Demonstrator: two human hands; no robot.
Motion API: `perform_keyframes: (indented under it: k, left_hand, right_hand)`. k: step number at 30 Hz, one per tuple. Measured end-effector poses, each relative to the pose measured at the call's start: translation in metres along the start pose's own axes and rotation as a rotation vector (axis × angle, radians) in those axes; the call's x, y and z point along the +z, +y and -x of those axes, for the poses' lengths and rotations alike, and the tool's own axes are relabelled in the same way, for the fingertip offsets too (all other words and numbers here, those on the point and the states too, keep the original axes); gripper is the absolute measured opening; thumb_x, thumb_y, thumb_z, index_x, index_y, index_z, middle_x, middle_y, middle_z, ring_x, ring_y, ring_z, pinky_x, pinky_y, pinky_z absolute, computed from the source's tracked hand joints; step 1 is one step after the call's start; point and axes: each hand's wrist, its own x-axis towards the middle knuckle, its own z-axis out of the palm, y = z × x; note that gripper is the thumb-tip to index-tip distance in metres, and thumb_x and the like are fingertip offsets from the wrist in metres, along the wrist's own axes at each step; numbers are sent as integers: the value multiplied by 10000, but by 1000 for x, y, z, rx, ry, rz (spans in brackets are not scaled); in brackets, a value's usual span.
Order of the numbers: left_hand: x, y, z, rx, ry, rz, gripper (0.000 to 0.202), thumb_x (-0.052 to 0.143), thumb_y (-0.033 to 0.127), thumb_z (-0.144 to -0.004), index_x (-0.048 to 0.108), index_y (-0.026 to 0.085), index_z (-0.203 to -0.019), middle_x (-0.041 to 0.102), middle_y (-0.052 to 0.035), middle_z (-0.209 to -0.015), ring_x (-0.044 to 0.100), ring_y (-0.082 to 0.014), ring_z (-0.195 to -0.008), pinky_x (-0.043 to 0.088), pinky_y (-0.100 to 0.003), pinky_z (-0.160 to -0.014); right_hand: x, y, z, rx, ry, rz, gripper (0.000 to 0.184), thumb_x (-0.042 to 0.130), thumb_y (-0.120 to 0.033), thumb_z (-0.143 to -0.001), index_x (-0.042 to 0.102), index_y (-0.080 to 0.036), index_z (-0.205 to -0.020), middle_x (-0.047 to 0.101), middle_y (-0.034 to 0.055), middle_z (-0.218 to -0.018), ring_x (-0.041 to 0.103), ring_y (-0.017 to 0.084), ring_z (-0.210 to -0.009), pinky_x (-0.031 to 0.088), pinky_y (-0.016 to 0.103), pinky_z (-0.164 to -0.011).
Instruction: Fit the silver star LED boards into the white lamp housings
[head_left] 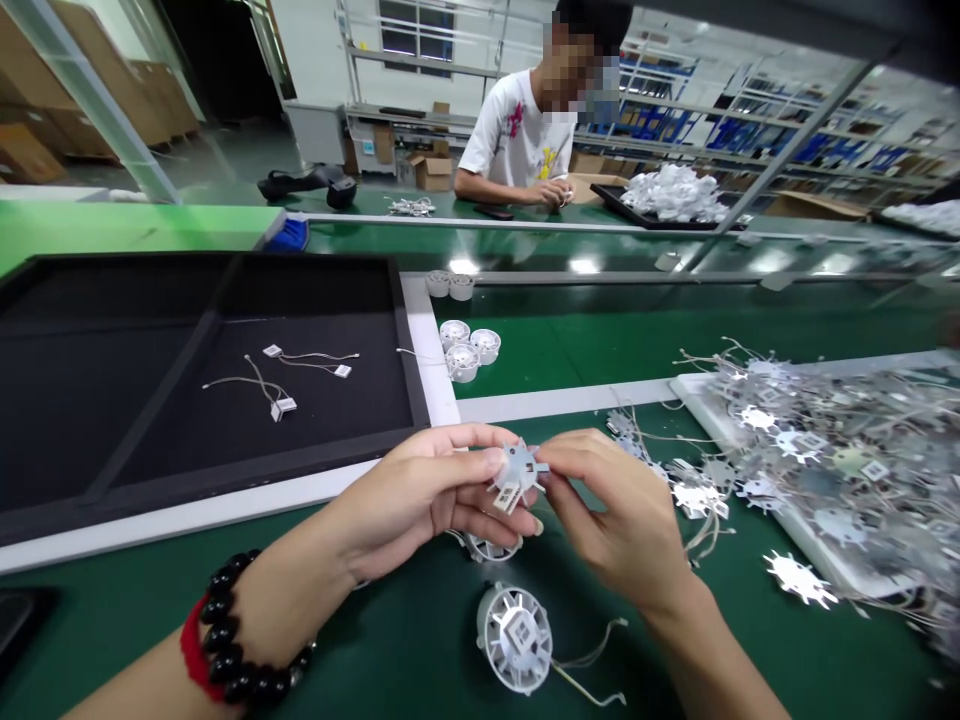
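Between thumb and fingers, my left hand [442, 480] holds a silvery star-shaped metal plate [517, 470] that carries a small white tag with a printed code. On the plate's right edge, the thumb and forefinger of my right hand [615, 510] pinch one of its tabs. Below my hands, a round white housing [514, 638] with radial fins, a coded square at its centre and two loose wires lies on the green bench. Another round white housing [491, 546] is partly hidden under my left fingers.
To the right, a white foam tray [817, 540] is heaped with star-shaped plates and wires. At left, a black tray [165, 460] holds a few small wired tags [283, 407]. Several white housings [463, 362] stand beyond. Across the bench, a person [517, 140] works near a pile of white parts [671, 195].
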Motion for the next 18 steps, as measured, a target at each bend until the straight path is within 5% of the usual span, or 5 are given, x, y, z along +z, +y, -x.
perform_keyframes:
  k: [7, 12, 18]
  left_hand:
    - [1, 2, 1, -7, 16, 55, 160, 786, 240, -914, 784, 141, -1040, 787, -64, -808, 785, -162, -689, 678, -244, -670]
    - [1, 9, 5, 50, 65, -13, 400, 924, 397, -785, 776, 145, -1059, 793, -56, -837, 781, -172, -728, 687, -260, -695]
    - [-4, 14, 6, 75, 88, -161, 436, 951, 315, -760, 749, 145, -1107, 801, -52, -855, 794, -172, -781, 673, -238, -737]
  right_hand:
    - [7, 0, 3, -76, 123, 134, 201, 635, -8, -934, 694, -175, -1029, 796, 76, -877, 750, 203, -797, 616, 334, -710]
    - [8, 0, 3, -54, 94, 138, 163, 629, -14, -942, 693, -157, -989, 786, 82, -841, 737, 201, -770, 604, 325, -688]
    - [8, -1, 3, 6, 44, 69, 137, 613, -56, -961, 697, -159, -989, 784, 68, -849, 728, 178, -753, 596, 305, -684]
